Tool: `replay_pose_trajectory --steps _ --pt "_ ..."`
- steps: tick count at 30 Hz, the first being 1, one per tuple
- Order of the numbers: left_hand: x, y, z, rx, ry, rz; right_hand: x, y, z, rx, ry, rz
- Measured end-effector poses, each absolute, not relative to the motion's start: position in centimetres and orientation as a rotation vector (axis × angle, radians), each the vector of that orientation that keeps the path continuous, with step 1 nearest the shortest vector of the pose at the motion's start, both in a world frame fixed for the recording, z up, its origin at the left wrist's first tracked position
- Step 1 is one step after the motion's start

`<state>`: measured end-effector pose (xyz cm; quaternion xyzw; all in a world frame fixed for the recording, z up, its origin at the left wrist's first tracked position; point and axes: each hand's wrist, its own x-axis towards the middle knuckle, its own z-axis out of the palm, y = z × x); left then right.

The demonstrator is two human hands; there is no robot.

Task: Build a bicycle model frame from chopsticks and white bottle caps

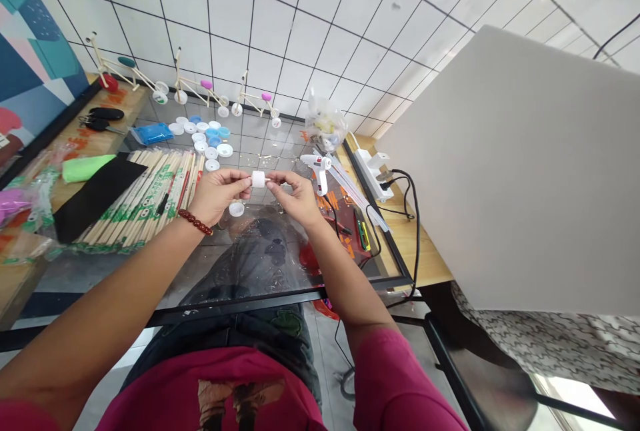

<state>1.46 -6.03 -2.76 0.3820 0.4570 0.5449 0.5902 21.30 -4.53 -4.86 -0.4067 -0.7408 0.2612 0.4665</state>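
Note:
Between my two hands, above the glass table top, is a small white cylindrical piece (259, 179) that looks like bottle caps put together. My left hand (220, 192) pinches its left side; a dark red bead bracelet is on that wrist. The fingers of my right hand (296, 198) are closed on a thin pale stick (269, 180) at the piece's right side. Just below my left fingers, a loose white cap (237, 209) lies on the glass.
Wrapped chopsticks (145, 198) and black sheet (97, 201) lie left. White and blue caps (213, 141) and several small stick tricycles (255, 101) stand behind. A glue gun (319, 171), glue sticks (350, 181), cutter (361, 231) and power strip (375, 174) are right.

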Motion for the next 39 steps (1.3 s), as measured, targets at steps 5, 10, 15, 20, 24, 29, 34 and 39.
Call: replay_pose_trajectory --steps 5,10,15,20,24,29,34,39 --pt "1.3 -6.0 -2.8 0.921 1.044 1.255 21.4 -4.4 -4.7 -0.972 -1.826 0.656" --pt "1.5 -6.1 -3.1 1.055 1.067 1.271 21.4 -4.5 -4.8 -1.015 -1.791 0.647" --pt "1.5 -6.1 -3.3 1.085 1.106 1.251 21.5 -4.6 -4.6 -1.005 -1.822 0.651" --pt "1.4 -6.1 -3.5 1.072 1.108 1.261 21.6 -4.5 -4.6 -0.946 -1.872 0.626" --pt "1.4 -6.1 -3.3 1.067 1.078 1.244 21.6 -4.6 -4.4 -0.891 -1.904 0.604" --pt "1.5 -6.4 -2.7 0.999 1.036 1.272 21.6 -4.9 -4.1 -0.972 -1.924 0.607" --pt "1.5 -6.7 -2.3 0.995 0.962 1.262 21.6 -4.8 -4.2 -0.991 -1.924 0.604" --pt "1.3 -6.6 -2.7 1.058 1.017 1.255 21.5 -4.9 -4.0 -0.992 -1.946 0.580"
